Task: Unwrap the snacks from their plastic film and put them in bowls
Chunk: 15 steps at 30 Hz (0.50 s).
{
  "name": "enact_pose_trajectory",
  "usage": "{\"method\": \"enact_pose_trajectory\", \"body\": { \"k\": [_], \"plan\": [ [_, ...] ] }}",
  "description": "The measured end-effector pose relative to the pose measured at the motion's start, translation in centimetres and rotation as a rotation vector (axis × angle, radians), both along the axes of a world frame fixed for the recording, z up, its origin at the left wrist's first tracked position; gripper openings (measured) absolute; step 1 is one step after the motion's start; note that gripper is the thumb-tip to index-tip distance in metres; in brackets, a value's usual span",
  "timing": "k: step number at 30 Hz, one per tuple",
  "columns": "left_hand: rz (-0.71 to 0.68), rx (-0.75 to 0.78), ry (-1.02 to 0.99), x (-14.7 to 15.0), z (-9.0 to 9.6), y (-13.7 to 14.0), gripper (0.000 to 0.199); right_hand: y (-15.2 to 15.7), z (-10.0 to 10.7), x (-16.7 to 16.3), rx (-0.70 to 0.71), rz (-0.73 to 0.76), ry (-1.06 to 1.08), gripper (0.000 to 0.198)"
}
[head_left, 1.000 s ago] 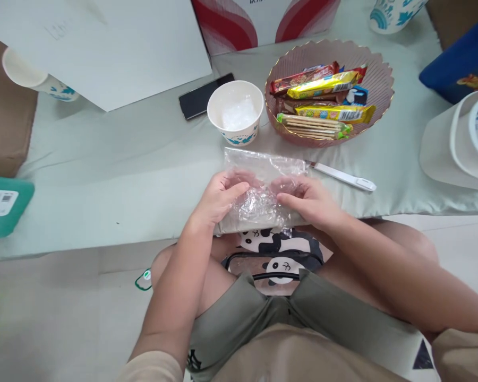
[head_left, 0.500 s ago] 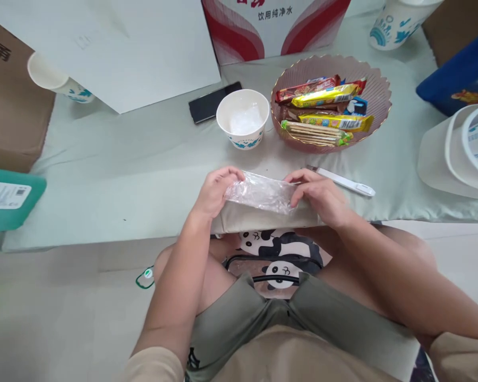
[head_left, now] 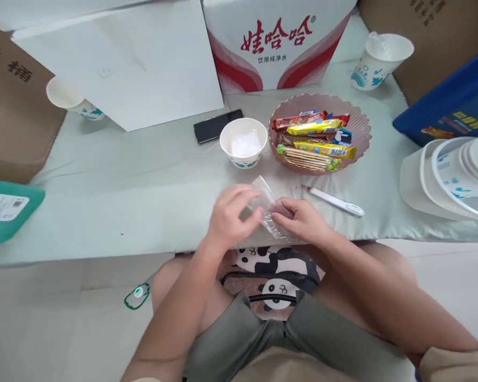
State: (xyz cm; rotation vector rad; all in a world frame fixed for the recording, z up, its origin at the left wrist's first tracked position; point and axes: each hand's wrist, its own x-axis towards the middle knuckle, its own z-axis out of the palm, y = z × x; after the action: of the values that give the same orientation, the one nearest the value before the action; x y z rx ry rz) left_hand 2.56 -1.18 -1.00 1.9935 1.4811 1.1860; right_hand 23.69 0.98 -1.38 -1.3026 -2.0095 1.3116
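A clear plastic bag point(head_left: 266, 199) is pinched between the thumb and fingers of my right hand point(head_left: 305, 218) over the table's front edge. It slants, with its upper corner pointing away from me. My left hand point(head_left: 231, 215) is at the bag's left side, slightly blurred, its curved fingers apart from the thumb; whether a fingertip touches the bag I cannot tell. Just beyond the hands stands a paper cup point(head_left: 244, 162) with clear plastic inside. To the right of my right hand lies a white utility knife point(head_left: 334, 200).
A scalloped pink bowl point(head_left: 360, 130) holds several wrapped snacks. Behind the cup lies a black phone point(head_left: 217, 126). Cardboard boxes point(head_left: 279, 58) line the back. White tubs point(head_left: 418, 183) with paper cups stand right, a green container point(head_left: 14, 209) left.
The bag has turned from lying crosswise to a slant. My left hand has left its pinch on the bag's left end, and its fingers have spread. The camera view has tilted up.
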Motion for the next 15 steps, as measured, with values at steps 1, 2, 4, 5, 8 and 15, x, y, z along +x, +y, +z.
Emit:
{"method": "enact_pose_trajectory", "body": {
  "k": [1,2,4,5,8,15],
  "plan": [
    [-0.082,-0.061,0.006,0.4,0.1,-0.2,0.027,0.0,0.0,0.0,0.007,0.015,0.067,0.018],
    [-0.147,-0.155,-0.014,0.7,0.2,-0.4,0.033,-0.1,0.0,-0.1,0.013,0.036,0.149,0.014],
    [-0.195,-0.360,-0.099,1.2,0.1,-0.5,0.037,-0.1,-0.2,-0.1,0.017,0.059,0.299,0.019],
    [-0.187,-0.436,-0.149,1.3,-0.1,-0.4,0.035,-0.1,-0.3,-0.2,0.021,0.049,0.342,0.023],
    [-0.089,-0.498,-0.282,1.0,-0.7,0.0,0.021,0.1,-0.7,-0.4,0.097,-0.102,0.319,0.022],
    [0.497,-0.020,-0.188,-3.3,2.0,2.3,0.010,0.5,-1.4,-1.3,0.236,-0.133,0.224,0.014]
  ]
}}
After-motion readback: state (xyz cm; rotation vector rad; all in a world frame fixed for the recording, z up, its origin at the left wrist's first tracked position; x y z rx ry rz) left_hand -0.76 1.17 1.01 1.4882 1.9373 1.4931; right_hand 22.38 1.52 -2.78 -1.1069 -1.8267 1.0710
